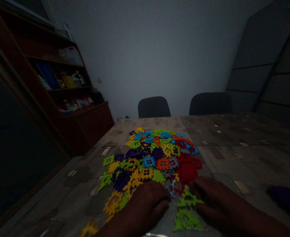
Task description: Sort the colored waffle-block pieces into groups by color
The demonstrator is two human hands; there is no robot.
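A spread of colourful plastic interlocking building pieces (149,161) covers the middle of the table. At the near edge of the spread, my left hand (151,202) rests with its fingers curled in; what they hold, if anything, is hidden. My right hand (212,199) pinches the right end of a green triangular building piece (188,200) between thumb and fingers. Just below it lies a second green triangular piece (187,220), flat on the table. Red pieces (188,168) lie beyond my right hand, and yellow pieces (113,202) lie left of my left hand.
The patterned tablecloth (233,158) stretches to both sides. A dark purple thing (285,199) sits at the right. Two dark chairs (154,107) stand at the far edge, before a pale wall. A wooden shelf unit (68,87) with items is at the left.
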